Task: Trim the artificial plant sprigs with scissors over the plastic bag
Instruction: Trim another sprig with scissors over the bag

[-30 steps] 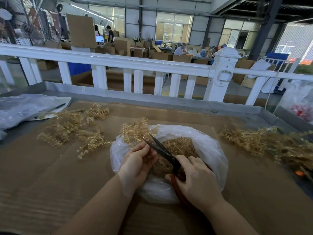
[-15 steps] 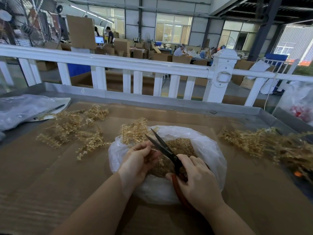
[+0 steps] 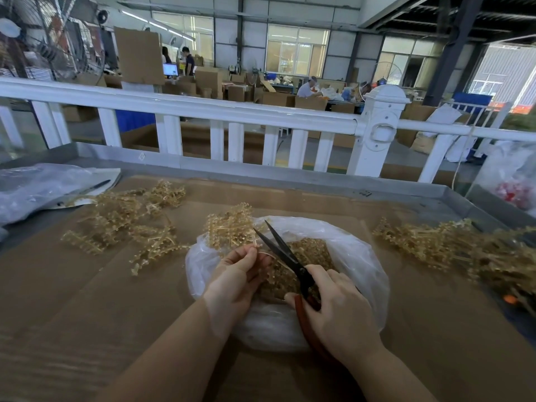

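Sprig [image 3: 229,227] sits over the left rim of the bag [image 3: 356,256], tan, branchy, held by its stem. Left hand [image 3: 237,274] pinches the stem, fingers [image 3: 246,256] curled around it. Scissors [image 3: 285,256] have dark blades parted in a V, tips at the sprig's base just above the left hand. Right hand [image 3: 336,311] grips the red handles, fingers wrapped through and around them. Bag is clear plastic, mouth open upward, holding a heap of tan cuttings [image 3: 307,256]; it lies on the brown cardboard-covered surface [image 3: 87,300], partly under both hands. Loose sprig pile [image 3: 124,219] lies left of the bag, apart from it. Bigger sprig pile [image 3: 452,248] lies right of the bag, near the surface's edge. Crumpled plastic sheet [image 3: 37,187] with a pen [image 3: 87,188] at far left. White railing [image 3: 203,111] runs behind the surface. Beyond it, cardboard boxes [image 3: 208,79] and people at work, small and indistinct.
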The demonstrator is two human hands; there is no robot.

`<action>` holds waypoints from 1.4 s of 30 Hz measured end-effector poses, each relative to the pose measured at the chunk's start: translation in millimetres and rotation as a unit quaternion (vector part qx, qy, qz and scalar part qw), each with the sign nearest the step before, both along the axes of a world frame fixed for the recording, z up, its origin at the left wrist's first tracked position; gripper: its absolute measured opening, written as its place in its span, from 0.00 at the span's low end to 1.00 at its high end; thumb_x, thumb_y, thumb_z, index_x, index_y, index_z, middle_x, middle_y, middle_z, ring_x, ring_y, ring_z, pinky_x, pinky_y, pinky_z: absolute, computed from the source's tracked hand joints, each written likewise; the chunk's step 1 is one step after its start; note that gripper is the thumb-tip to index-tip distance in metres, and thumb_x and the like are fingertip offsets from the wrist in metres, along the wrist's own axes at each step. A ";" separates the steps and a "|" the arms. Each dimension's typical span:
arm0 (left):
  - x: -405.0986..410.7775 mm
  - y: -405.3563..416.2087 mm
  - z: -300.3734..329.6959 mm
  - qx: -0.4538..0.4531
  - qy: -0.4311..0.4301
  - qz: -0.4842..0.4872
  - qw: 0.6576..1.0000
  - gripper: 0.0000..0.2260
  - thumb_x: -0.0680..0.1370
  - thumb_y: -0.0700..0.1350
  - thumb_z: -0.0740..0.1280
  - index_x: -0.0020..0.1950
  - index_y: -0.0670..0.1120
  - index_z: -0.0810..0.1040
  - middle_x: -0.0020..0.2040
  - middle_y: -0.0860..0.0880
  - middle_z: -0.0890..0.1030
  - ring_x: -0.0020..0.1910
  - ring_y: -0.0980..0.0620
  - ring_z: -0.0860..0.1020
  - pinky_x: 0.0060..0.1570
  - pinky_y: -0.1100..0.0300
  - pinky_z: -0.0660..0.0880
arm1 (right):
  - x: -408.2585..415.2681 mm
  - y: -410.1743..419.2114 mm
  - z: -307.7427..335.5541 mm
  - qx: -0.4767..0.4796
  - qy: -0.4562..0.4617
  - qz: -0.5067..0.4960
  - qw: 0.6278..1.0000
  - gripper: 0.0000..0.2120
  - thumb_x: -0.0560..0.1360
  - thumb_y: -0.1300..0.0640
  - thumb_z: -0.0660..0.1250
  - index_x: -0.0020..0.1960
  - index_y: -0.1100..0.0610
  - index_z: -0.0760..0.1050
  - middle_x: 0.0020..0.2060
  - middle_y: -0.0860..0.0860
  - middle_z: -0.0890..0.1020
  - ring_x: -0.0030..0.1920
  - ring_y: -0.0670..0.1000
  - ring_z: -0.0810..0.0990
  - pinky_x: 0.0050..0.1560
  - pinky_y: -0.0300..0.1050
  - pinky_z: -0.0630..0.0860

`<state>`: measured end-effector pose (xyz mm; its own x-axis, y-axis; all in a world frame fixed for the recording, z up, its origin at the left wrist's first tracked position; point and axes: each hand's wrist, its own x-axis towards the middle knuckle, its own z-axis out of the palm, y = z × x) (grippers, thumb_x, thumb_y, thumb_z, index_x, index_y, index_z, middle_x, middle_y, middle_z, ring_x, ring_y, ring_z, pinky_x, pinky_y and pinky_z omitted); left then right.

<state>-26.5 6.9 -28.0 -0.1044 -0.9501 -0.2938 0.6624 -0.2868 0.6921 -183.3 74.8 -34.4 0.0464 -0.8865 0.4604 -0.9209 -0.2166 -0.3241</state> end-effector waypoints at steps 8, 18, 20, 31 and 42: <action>0.2 -2.0 -2.7 -0.007 -0.007 -0.003 1.000 0.08 0.79 0.35 0.61 0.41 0.42 0.75 0.33 0.45 0.81 0.31 0.53 0.81 0.29 0.64 0.78 | 9.4 2.0 8.2 0.009 0.033 0.012 0.999 0.18 0.76 0.37 0.58 0.60 0.46 0.70 0.46 0.44 0.78 0.50 0.45 0.75 0.46 0.37 0.71; 3.5 -1.9 -6.1 -0.041 -0.009 -0.044 0.998 0.07 0.79 0.35 0.60 0.44 0.40 0.76 0.42 0.42 0.81 0.41 0.49 0.79 0.44 0.59 0.78 | 15.1 -0.8 5.9 0.034 0.066 0.014 0.997 0.11 0.75 0.43 0.58 0.54 0.46 0.69 0.41 0.45 0.75 0.46 0.48 0.76 0.38 0.37 0.65; 4.0 -1.8 -5.6 -0.037 -0.002 -0.043 0.998 0.07 0.79 0.36 0.60 0.43 0.41 0.76 0.40 0.44 0.80 0.38 0.50 0.79 0.38 0.62 0.79 | 14.7 -1.2 7.2 0.031 0.060 0.019 0.998 0.11 0.75 0.43 0.58 0.54 0.46 0.69 0.39 0.44 0.74 0.45 0.48 0.77 0.38 0.36 0.65; 3.8 0.2 -7.5 -0.059 -0.005 -0.049 0.997 0.10 0.77 0.33 0.62 0.39 0.41 0.79 0.40 0.44 0.81 0.38 0.52 0.79 0.46 0.61 0.77 | 13.0 -1.3 7.8 0.025 0.035 0.032 0.999 0.10 0.76 0.42 0.58 0.54 0.46 0.70 0.42 0.45 0.79 0.46 0.46 0.78 0.40 0.36 0.67; 7.4 -3.8 -11.8 -0.051 0.021 -0.073 0.996 0.07 0.76 0.33 0.61 0.42 0.41 0.76 0.38 0.45 0.80 0.36 0.53 0.79 0.45 0.63 0.77 | 18.7 -3.5 6.2 0.026 0.012 0.047 0.998 0.15 0.77 0.37 0.58 0.55 0.47 0.69 0.42 0.45 0.79 0.45 0.46 0.78 0.45 0.38 0.73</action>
